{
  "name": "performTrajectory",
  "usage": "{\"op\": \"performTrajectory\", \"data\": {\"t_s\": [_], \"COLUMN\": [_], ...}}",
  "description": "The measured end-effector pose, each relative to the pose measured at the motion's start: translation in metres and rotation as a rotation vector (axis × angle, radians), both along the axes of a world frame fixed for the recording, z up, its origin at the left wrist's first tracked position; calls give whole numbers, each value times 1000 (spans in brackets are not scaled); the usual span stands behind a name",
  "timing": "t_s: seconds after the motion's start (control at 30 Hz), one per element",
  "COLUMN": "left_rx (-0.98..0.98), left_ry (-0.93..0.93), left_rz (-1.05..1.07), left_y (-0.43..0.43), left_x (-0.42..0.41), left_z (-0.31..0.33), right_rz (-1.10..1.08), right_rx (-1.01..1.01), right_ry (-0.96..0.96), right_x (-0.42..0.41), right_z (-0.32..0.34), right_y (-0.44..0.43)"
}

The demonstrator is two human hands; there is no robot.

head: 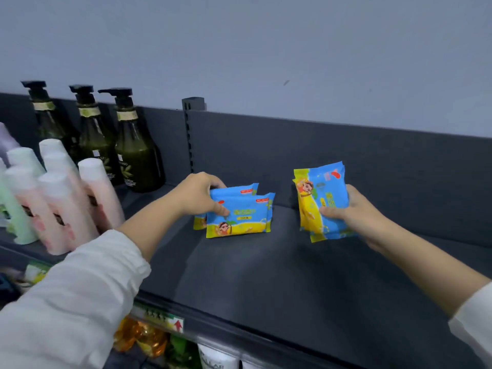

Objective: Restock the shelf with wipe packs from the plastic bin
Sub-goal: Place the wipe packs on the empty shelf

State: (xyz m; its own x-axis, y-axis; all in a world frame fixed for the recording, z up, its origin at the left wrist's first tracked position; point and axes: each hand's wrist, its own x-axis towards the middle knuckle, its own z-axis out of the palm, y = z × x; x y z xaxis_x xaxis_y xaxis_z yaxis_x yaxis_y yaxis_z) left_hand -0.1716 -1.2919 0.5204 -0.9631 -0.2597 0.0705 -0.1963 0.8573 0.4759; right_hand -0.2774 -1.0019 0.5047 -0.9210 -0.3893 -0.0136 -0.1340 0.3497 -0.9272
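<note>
Both my hands hold blue-and-yellow wipe packs over the dark grey shelf [239, 275]. My left hand [199, 194] grips two wipe packs [239, 215] from their left end, one behind the other, standing on their yellow lower edges at the shelf's middle. My right hand [354, 209] holds two more wipe packs [319, 201] upright, turned on end, just above the shelf to the right; the thumb lies across the front pack. The plastic bin is out of sight.
Three dark green pump bottles [135, 150] stand at the back left. Pink and pale green tubes [66, 198] crowd the shelf's left end. The shelf's back panel [346, 155] rises behind the packs. Bottles and a price tag [162, 319] show on the lower shelf.
</note>
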Motion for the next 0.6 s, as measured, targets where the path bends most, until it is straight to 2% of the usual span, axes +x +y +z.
{"op": "performTrajectory", "data": {"t_s": [0.27,0.4,0.6], "left_rx": [-371,-416,-436], "left_ry": [-112,-222,-346], "left_rz": [-55,-111,-80], "left_y": [-6,1,13], "left_x": [-16,-26,-35], "left_z": [1,1,-3], "right_rz": [11,20,70], "right_rx": [-6,-6,4], "right_ry": [-18,-31,-35], "right_x": [-12,-20,-27], "right_z": [-10,-12,-12], "right_y": [-6,0,6]}}
